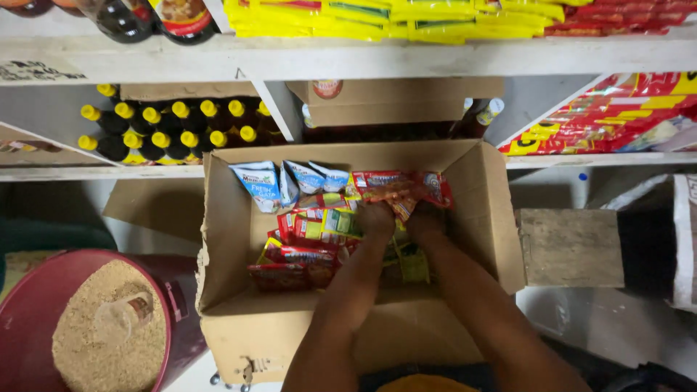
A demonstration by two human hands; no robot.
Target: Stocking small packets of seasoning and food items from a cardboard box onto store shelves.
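An open cardboard box (232,239) stands on the floor in front of shelves, filled with small sachets. Both my arms reach down into it. My left hand (376,218) and my right hand (423,221) are side by side, gripping a strip of red sachets (399,187) lifted near the box's far side. Blue and white sachets (287,181) stand upright at the far left of the box. Red and green packets (308,239) lie in the middle, left of my left forearm.
A dark red bucket (181,305) of grain with a clear cup in it stands at the lower left. Dark bottles with yellow caps (167,131) fill the shelf behind. Yellow and red packets (602,116) line the upper and right shelves. A wooden board (570,247) lies right of the box.
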